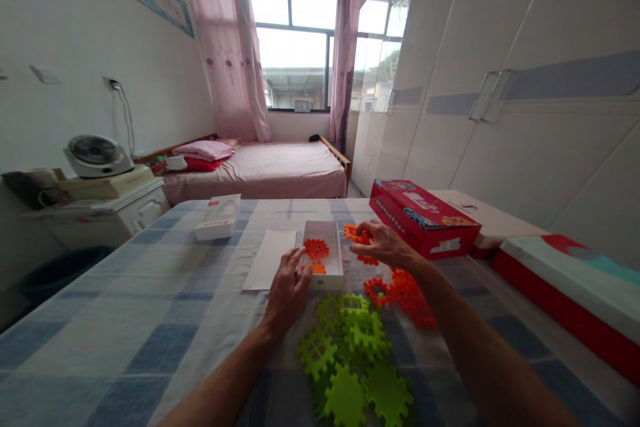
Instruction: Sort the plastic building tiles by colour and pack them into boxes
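A small white open box (330, 281) stands on the table with orange toothed plastic pieces (317, 249) inside. My left hand (289, 283) is at its left side, fingers curled over the wall, gripping the box there. To the right of the box, my right hand (383, 243) has its fingers bent down onto an orange interlocking piece (350, 232), pinching it. Other orange-red pieces (413, 300) lie loose under and beside my right forearm. Nearer to me is a heap of green interlocking pieces (350, 340), some solid and some with window-like openings.
A white sheet or lid (270, 257) lies left of the box, and a white printed carton (218, 217) farther left. A red box (425, 217) stands at the back right. More flat boxes (575, 280) line the right side. A checked cloth (150, 347) covers the table.
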`<action>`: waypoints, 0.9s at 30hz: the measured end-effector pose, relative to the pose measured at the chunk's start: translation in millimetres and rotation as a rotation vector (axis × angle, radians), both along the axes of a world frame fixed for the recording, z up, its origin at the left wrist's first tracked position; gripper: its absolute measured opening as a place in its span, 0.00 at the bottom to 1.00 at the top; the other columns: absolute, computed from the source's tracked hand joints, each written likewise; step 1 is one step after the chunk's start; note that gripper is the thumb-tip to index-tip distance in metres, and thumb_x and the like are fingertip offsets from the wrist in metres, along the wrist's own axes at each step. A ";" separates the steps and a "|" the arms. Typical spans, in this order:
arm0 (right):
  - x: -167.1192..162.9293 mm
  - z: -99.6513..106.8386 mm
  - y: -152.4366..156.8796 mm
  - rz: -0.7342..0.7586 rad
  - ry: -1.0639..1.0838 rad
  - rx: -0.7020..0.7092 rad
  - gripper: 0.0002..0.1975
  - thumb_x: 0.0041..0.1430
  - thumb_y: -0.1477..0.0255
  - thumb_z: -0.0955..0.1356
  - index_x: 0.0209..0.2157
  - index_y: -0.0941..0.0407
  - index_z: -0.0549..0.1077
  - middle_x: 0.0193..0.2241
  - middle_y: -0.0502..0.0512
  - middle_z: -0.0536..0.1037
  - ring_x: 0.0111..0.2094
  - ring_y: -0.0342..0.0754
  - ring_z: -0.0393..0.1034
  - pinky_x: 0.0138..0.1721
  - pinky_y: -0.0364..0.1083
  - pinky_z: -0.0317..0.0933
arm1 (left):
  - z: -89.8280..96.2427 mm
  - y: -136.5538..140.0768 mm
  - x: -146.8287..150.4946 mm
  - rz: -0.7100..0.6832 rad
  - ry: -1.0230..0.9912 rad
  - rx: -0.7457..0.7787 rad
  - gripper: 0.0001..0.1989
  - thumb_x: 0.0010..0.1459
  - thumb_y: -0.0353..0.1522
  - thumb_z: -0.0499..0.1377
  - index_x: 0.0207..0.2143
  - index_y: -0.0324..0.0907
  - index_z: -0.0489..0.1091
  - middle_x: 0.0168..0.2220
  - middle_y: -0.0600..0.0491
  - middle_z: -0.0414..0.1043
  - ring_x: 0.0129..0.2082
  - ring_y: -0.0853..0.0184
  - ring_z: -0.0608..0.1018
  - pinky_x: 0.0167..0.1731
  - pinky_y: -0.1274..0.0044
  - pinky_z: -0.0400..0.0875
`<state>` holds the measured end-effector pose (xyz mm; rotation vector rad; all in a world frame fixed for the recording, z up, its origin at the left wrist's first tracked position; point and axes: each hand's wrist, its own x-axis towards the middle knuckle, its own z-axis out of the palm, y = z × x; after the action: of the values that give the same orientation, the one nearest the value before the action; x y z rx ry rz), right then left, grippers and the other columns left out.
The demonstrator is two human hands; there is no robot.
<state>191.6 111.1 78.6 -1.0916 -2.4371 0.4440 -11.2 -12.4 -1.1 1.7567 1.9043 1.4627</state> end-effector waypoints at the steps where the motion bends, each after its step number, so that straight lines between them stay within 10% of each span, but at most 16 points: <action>1: -4.1 5.3 -3.3 0.027 0.023 0.007 0.15 0.49 0.60 0.68 0.35 0.55 0.71 0.36 0.53 0.72 0.36 0.46 0.67 0.36 0.44 0.58 | 0.4 0.0 0.4 0.000 0.000 -0.002 0.21 0.60 0.35 0.48 0.53 0.35 0.63 0.55 0.42 0.62 0.57 0.60 0.65 0.56 0.67 0.61; 15: -83.6 6.2 -15.1 0.309 -0.359 0.167 0.23 0.44 0.54 0.71 0.41 0.50 0.75 0.42 0.59 0.72 0.47 0.58 0.65 0.48 0.57 0.54 | 0.1 -0.5 -0.8 -0.026 -0.049 0.041 0.19 0.60 0.37 0.50 0.52 0.40 0.63 0.52 0.43 0.64 0.54 0.60 0.67 0.53 0.65 0.63; 21: -28.8 -1.3 -16.1 0.168 -0.053 0.207 0.18 0.56 0.63 0.67 0.47 0.55 0.72 0.46 0.59 0.71 0.46 0.50 0.68 0.48 0.49 0.57 | -0.1 0.6 -0.8 -0.019 -0.036 0.044 0.20 0.60 0.35 0.50 0.53 0.39 0.63 0.53 0.43 0.64 0.55 0.60 0.67 0.54 0.65 0.62; 27: 58.4 -39.1 -12.5 -0.166 -0.189 -0.048 0.36 0.54 0.51 0.63 0.59 0.57 0.60 0.59 0.64 0.60 0.59 0.57 0.54 0.56 0.54 0.52 | -1.3 1.6 -2.2 -0.010 -0.002 0.035 0.21 0.59 0.36 0.49 0.53 0.37 0.63 0.54 0.42 0.64 0.55 0.59 0.67 0.56 0.64 0.60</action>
<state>250.0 98.7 39.5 -1.4014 -2.4791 0.3619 -13.3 -10.8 -2.5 1.7767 1.8778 1.5025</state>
